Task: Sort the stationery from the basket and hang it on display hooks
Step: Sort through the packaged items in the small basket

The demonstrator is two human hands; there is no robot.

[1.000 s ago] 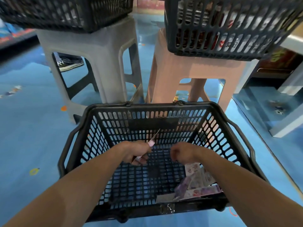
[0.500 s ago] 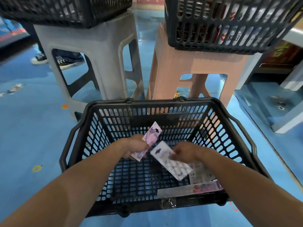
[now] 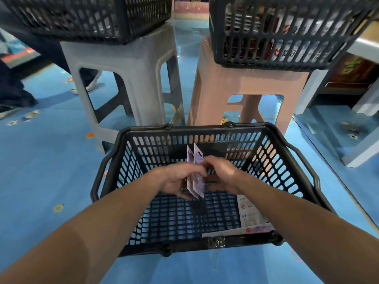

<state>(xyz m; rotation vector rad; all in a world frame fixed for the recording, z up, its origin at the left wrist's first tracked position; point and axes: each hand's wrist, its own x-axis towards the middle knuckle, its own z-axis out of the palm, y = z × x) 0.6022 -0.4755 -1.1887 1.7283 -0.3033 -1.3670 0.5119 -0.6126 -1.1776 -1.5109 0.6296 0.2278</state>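
basket [image 3: 207, 132]: black plastic lattice, dull sheen
stationery packs [image 3: 195, 171]: glossy printed film, purple
stools [image 3: 131, 64]: smooth moulded plastic, grey and pink
floor [image 3: 41, 165]: blue, shiny, reflective

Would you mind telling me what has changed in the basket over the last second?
The right hand picked a white packet off the basket floor and brought it to the left hand, which now holds two packets upright together; a second ago it held one. The right hand is at the stack. The basket and the packets in its right corner stayed put.
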